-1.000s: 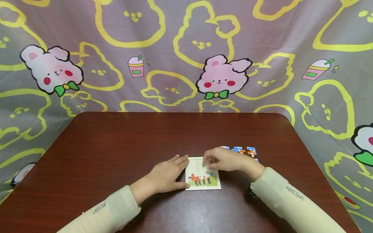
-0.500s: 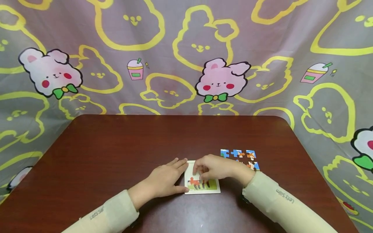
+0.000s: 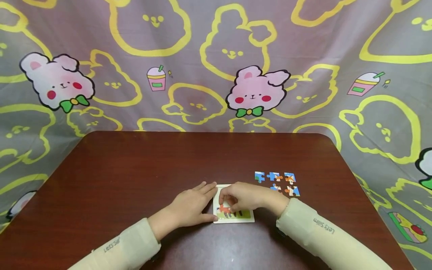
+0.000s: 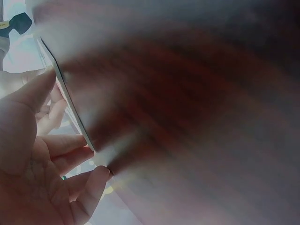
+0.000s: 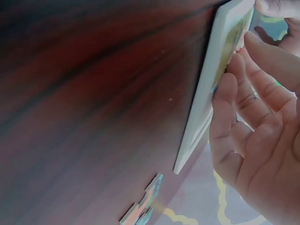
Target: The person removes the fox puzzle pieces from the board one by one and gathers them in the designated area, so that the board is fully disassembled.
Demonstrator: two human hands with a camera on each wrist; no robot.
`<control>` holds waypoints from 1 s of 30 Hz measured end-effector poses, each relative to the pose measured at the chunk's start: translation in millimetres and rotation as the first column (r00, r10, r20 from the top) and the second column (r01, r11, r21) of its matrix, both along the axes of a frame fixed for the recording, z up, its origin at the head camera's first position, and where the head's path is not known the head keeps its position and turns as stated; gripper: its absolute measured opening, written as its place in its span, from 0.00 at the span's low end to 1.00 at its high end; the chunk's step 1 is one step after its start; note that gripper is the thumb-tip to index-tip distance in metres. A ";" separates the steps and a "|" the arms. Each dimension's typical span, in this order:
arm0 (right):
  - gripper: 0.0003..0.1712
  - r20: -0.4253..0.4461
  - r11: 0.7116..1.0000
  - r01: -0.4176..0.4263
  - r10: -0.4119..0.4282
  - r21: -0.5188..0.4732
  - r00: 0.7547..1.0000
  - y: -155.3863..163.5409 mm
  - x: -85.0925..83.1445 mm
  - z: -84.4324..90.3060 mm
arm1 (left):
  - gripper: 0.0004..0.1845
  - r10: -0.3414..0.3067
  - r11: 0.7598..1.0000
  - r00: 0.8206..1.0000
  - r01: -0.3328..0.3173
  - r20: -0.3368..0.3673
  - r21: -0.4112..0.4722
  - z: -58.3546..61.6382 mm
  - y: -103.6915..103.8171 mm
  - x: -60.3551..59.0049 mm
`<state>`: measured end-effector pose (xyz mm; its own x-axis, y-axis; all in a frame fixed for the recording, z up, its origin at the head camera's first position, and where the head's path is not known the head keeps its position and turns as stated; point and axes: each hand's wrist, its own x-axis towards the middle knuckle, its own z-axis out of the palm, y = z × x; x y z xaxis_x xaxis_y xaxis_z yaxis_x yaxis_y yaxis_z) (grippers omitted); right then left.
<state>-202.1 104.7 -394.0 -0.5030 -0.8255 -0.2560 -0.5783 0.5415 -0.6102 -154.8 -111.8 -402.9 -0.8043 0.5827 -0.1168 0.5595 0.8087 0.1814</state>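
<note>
Right hand (image 3: 248, 197) presses pieces into puzzle tray (image 3: 248, 219).

Both my arms are in long, pale cream-beige sleeves — close-fitting, ending at the wrist with a plain cuff. Small dark lettering runs along each forearm. My left hand (image 3: 190, 208) and right hand (image 3: 248, 197) are bare — no rings, no watch.
</note>
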 end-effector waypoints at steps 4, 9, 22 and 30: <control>0.14 0.010 1.000 -0.002 0.001 0.010 1.000 -0.5 0.6 -1.4 | 0.45 0.005 1.000 1.000 -0.005 0.001 -0.011 -0.3 -0.2 -0.3; 0.15 0.008 1.000 0.006 -0.006 0.018 1.000 -1.0 0.6 -3.1 | 0.45 0.007 1.000 1.000 -0.007 0.003 -0.013 -0.7 0.0 -0.2; 0.16 0.054 0.999 -0.008 0.010 -0.038 0.998 4.2 -0.7 -4.1 | 0.46 -0.009 1.000 1.000 0.009 -0.007 -0.008 -1.5 0.7 -1.7; 0.13 0.138 0.993 -0.009 0.025 -0.117 0.990 4.6 -3.4 -5.0 | 0.46 0.001 1.000 1.000 -0.001 0.004 -0.010 -0.5 0.9 -1.8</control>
<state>-205.5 109.3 -399.0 -0.4550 -0.8617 -0.2246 -0.4917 0.4534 -0.7434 -156.6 -110.9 -403.4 -0.8043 0.5806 -0.1261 0.5580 0.8111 0.1754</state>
